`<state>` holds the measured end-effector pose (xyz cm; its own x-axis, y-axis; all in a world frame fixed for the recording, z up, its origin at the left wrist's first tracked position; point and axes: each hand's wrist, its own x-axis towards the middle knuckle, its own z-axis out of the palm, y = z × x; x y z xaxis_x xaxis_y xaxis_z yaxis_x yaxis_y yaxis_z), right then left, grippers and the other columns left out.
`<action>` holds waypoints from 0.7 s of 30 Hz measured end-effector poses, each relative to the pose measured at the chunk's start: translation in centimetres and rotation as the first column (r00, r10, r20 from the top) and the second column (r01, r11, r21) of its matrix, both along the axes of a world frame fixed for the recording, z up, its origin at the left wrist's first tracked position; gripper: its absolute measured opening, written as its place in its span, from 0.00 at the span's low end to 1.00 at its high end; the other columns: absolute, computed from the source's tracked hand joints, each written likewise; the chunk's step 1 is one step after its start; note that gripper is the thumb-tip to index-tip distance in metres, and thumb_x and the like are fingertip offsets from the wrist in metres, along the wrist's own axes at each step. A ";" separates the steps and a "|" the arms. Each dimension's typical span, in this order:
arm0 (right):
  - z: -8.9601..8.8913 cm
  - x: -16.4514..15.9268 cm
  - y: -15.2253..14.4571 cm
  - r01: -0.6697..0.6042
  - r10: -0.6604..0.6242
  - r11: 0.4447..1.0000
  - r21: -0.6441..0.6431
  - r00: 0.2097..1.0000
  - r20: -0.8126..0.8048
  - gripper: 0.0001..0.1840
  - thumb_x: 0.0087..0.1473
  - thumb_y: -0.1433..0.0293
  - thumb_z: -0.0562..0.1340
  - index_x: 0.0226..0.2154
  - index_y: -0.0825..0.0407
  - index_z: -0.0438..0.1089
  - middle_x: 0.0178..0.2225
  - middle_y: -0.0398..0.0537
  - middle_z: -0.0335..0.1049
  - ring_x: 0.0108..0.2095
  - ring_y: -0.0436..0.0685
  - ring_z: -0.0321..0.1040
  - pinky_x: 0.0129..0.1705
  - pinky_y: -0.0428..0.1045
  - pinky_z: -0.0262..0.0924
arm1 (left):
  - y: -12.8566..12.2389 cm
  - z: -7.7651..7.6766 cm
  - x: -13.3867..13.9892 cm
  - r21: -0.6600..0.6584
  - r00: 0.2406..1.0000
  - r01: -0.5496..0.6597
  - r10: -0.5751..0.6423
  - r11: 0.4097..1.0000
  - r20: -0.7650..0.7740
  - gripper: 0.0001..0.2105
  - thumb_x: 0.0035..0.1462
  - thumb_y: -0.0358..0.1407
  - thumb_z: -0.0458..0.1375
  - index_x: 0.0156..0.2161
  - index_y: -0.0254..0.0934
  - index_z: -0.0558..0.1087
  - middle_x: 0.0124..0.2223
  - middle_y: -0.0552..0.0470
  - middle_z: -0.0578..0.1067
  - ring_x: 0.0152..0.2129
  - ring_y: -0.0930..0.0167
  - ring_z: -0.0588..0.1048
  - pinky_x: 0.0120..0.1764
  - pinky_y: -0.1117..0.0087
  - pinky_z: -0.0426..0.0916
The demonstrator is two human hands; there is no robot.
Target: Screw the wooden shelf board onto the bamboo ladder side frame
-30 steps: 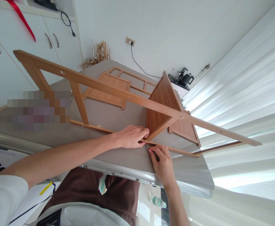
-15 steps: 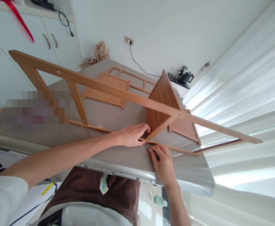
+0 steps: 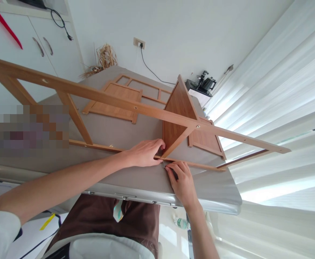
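A long wooden ladder-like side frame [image 3: 103, 96] stands on its edge on the table, with a wooden shelf panel [image 3: 177, 100] joined to it and reaching away from me. My left hand [image 3: 145, 153] is closed around the frame's lower rail, right by the panel's near corner. Just to its right, my right hand [image 3: 181, 178] pinches a small, thin metal hex key [image 3: 163, 164] against the outer side of that rail. The key's tip and the fastener it meets are too small to make out.
More wooden panels [image 3: 119, 99] lie flat on the grey-covered table [image 3: 114, 126], another panel [image 3: 207, 138] at its right. A black kettle [image 3: 208, 84] stands beyond. White curtains [image 3: 276, 118] hang at the right. A plastic bottle [image 3: 181, 223] is on the floor.
My view has shifted a little, so the frame and both hands appear farther left. Both hands keep the same place on the lower rail, the hex key still in my right fingers.
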<state>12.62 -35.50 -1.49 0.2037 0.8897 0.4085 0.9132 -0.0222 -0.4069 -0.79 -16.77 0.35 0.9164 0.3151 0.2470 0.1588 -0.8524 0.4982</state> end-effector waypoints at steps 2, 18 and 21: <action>0.0 -0.1 0.0 0.008 -0.008 1.000 -0.004 1.000 -0.005 0.08 0.68 0.70 0.56 0.41 0.48 0.72 0.39 0.50 0.70 0.43 0.59 0.65 0.48 0.57 0.62 | 0.0 0.0 0.0 -0.028 1.000 -0.009 0.009 1.000 0.006 0.19 0.54 0.38 0.64 0.47 0.41 0.61 0.40 0.55 0.73 0.33 0.69 0.75 0.36 0.68 0.67; 0.0 -0.4 -0.1 0.054 -0.054 0.998 -0.017 0.998 0.020 0.07 0.67 0.70 0.58 0.40 0.48 0.72 0.39 0.48 0.71 0.42 0.59 0.66 0.47 0.54 0.61 | -0.7 1.5 -1.7 0.600 0.996 0.090 -0.086 0.795 -0.035 0.06 0.67 0.37 0.52 0.46 0.43 0.70 0.33 0.54 0.76 0.28 0.69 0.75 0.33 0.67 0.62; 0.0 -0.4 -0.1 0.049 -0.049 0.999 -0.022 0.999 0.021 0.08 0.67 0.69 0.58 0.40 0.48 0.73 0.39 0.49 0.71 0.43 0.59 0.66 0.47 0.55 0.61 | -1.7 1.8 -1.3 0.662 0.990 0.127 -0.053 0.739 -0.130 0.22 0.64 0.29 0.52 0.60 0.52 0.63 0.35 0.53 0.74 0.25 0.69 0.74 0.30 0.67 0.60</action>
